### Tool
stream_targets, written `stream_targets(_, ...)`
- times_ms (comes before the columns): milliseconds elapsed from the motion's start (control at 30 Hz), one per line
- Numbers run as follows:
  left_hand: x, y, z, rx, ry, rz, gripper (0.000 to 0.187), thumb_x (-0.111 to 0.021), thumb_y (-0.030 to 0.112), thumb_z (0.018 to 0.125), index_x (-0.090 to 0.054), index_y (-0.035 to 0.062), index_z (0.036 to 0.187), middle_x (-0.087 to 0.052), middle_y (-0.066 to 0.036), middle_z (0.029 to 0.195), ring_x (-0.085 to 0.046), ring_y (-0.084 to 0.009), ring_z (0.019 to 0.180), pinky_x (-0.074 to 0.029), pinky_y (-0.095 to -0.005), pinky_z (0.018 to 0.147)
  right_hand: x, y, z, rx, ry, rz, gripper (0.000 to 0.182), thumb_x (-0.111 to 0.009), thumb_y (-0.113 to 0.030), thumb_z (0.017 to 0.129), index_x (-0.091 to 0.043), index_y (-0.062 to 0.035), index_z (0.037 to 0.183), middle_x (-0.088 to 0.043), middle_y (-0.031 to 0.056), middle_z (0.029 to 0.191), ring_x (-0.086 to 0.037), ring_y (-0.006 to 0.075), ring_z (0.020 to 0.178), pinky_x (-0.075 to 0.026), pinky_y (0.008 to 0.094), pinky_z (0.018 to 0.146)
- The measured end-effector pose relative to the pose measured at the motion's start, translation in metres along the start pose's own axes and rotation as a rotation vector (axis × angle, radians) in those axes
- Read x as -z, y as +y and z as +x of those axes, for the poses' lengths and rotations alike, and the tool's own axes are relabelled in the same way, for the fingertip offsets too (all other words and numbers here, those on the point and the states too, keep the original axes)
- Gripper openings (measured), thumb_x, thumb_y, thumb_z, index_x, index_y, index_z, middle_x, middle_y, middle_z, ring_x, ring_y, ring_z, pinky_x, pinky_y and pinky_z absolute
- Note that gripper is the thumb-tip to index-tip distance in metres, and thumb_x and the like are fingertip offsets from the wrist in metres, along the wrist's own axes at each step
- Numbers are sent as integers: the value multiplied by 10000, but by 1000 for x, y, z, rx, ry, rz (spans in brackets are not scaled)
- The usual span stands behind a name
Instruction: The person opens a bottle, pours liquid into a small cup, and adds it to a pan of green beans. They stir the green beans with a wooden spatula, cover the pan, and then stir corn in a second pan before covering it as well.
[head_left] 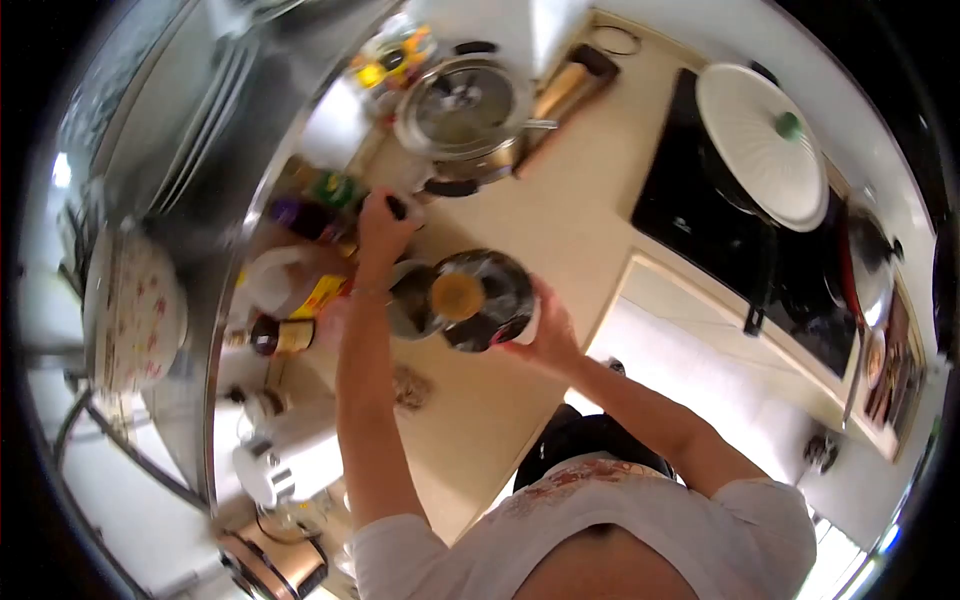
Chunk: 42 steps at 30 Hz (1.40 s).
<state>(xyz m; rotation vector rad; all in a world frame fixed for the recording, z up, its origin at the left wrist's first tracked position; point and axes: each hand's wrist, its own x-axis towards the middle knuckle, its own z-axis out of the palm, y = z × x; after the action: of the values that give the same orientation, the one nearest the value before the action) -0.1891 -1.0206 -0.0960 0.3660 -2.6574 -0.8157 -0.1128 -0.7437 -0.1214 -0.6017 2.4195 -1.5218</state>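
My right hand (548,338) grips the side of a dark, shiny round container (505,285) with a tan disc at its centre, held over the counter. Next to it, partly hidden by my left forearm, is a grey-green bowl-like vessel (408,312). My left hand (384,238) is closed at the counter's back, around or against something with a dark round top (397,207); blur hides what it is. Close by that hand stand a green-capped bottle (335,188) and a purple-topped bottle (300,216).
A lidded steel pot (465,110) stands beyond my hands. On the right, a black cooktop (680,200) bears a pan with a white lid (765,145). A brown bottle (282,335) and a flowered pot (135,310) are on the left. The counter edge (607,300) runs near my right arm.
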Motion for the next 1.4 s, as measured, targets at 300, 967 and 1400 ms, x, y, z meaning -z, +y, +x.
stream_targets(300,-10,-20,4,-181,-102,125,321,-657,104,541,-495,32,809,-517,-140,780,-504,-301,745,-410,-348,674,-5,-6,-43,22,-5,-4,745,-672,-274,641,-239,-38,1200,-353,152,1153,-378,303,1064,-341,388,873)
stream_targets(967,1,-12,20,-106,26,246,384,-630,129,639,-474,-5,963,-518,-102,871,-496,-218,775,-416,-314,696,110,50,-163,-197,18,-55,421,-617,-231,688,-446,-58,1032,-495,122,960,-547,251,819,-437,356,696)
stream_targets(1400,-6,244,-75,-338,447,-354,323,-609,126,669,-492,-10,936,-530,-109,845,-511,-222,749,-428,-316,664,295,181,-432,-736,484,-435,162,-577,-234,715,-564,-82,772,-591,53,677,-578,215,633,-453,318,568)
